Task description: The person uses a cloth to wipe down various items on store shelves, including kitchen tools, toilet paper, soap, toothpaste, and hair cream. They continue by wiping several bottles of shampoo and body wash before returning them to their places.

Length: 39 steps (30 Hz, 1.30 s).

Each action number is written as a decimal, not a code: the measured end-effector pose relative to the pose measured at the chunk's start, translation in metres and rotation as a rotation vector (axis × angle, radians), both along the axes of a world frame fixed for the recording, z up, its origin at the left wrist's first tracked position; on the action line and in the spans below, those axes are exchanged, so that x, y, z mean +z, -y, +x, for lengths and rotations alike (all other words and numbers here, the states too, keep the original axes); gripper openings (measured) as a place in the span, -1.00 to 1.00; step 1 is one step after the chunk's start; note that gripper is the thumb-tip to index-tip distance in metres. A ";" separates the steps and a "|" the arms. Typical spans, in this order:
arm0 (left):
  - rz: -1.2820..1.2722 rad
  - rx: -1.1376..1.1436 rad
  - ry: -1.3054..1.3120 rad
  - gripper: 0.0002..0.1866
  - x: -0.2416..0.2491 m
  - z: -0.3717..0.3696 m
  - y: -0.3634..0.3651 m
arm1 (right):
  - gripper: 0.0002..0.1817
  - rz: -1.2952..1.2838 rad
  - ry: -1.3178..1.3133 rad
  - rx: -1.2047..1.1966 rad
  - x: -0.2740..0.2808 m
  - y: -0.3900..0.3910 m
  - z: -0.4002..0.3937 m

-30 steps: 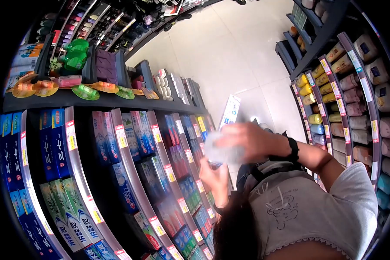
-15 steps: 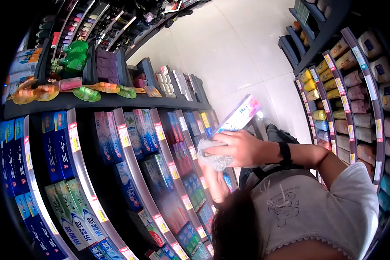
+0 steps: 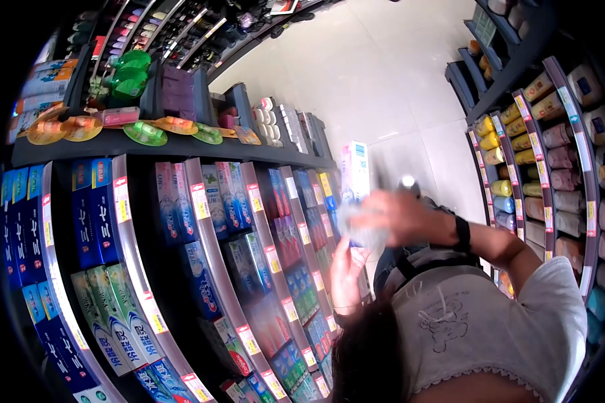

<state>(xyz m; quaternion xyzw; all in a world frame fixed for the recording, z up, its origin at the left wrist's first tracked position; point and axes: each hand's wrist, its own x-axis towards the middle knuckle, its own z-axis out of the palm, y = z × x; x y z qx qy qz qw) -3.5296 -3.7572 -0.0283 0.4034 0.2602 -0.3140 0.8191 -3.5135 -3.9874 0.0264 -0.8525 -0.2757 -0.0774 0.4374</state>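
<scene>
A narrow white box with pink and blue print (image 3: 356, 164) points away from me near the middle of the view. My left hand (image 3: 347, 272) is wrapped round its near end, which is partly hidden by the cloth. Blurred by motion, my right hand (image 3: 407, 216), with a black band at the wrist, presses a pale grey cloth (image 3: 364, 225) against the box's near part.
To the left, shelves (image 3: 131, 248) carry rows of boxed toothpaste behind price strips. Green bottles (image 3: 129, 82) stand on the upper shelf. Pale floor tiles (image 3: 383, 80) lie ahead, and another shelf (image 3: 551, 161) with bottles and pouches is at the right.
The box has turned from slanting right to nearly upright in the view. My right hand and the cloth have shifted right, and more of my left hand shows.
</scene>
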 end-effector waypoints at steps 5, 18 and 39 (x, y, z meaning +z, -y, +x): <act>0.324 -0.154 0.142 -0.63 0.041 0.003 0.000 | -0.37 0.055 0.044 0.064 -0.012 0.009 0.006; 1.650 0.118 0.766 -0.68 0.150 0.024 -0.038 | -0.34 -0.110 -0.169 -0.518 -0.027 0.113 0.017; 1.877 0.934 0.876 -0.52 0.166 0.110 -0.167 | -0.40 -0.161 -0.262 -0.462 -0.039 0.112 0.076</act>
